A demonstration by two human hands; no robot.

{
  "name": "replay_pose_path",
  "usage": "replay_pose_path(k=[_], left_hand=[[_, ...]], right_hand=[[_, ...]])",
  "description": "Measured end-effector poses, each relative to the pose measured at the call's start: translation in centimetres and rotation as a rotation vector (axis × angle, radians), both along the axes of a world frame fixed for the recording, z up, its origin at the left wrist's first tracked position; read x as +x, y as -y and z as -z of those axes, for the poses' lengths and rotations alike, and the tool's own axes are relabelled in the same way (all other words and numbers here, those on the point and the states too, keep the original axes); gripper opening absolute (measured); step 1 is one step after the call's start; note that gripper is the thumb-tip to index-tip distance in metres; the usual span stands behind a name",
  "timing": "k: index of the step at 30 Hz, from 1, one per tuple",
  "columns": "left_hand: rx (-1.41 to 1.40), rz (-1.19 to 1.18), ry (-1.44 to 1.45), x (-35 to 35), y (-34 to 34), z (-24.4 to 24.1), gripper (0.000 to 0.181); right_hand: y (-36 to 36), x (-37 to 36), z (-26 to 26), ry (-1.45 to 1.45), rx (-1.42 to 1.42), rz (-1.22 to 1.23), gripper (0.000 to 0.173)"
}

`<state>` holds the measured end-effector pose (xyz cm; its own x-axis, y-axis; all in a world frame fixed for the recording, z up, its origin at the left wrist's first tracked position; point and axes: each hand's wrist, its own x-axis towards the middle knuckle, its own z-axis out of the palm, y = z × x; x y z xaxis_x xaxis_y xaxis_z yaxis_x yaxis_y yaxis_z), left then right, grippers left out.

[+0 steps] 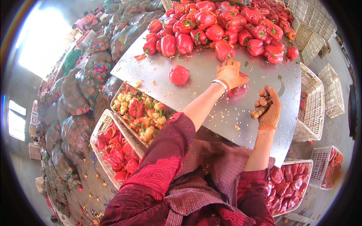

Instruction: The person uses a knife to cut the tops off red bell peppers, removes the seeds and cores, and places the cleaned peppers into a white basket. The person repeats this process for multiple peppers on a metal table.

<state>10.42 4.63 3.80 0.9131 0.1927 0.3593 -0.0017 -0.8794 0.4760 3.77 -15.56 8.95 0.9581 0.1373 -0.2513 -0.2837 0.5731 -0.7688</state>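
Note:
My left hand (230,74), in an orange knit glove with a pale band at the wrist, reaches over the metal table. Its fingertips meet the lower end of a red bell pepper (224,50) at the pile's near edge. Partly beneath its thumb side is another, blurred red pepper (238,89); whether it is gripped is unclear. My right hand (268,110), gloved with brown-stained fingertips, is raised over the table's right part, fingers curled. I cannot tell whether something brown lies among those fingers. One whole pepper (179,75) sits alone left of my left hand.
Red peppers (215,22) are heaped along the far side of the metal table (152,76), strewn with seeds. Left are a container of cores (147,132) and a crate of peppers (109,152). Crates (309,130) (308,195) stand right. Filled net sacks (75,93) line the left.

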Motion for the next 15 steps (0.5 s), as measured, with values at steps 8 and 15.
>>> replay_pose_path(k=[8,15], left_hand=[[0.564,-0.495,0.043,-7.0,-12.3,3.3,0.069],[-0.545,-0.409,-0.114,-14.6,-17.6,2.4,0.063]], right_hand=[[0.7,-0.5,-0.8,0.052,0.16,-0.046,0.026],[-1.4,-1.2,-2.3,-0.03,0.093,-0.121,0.033]])
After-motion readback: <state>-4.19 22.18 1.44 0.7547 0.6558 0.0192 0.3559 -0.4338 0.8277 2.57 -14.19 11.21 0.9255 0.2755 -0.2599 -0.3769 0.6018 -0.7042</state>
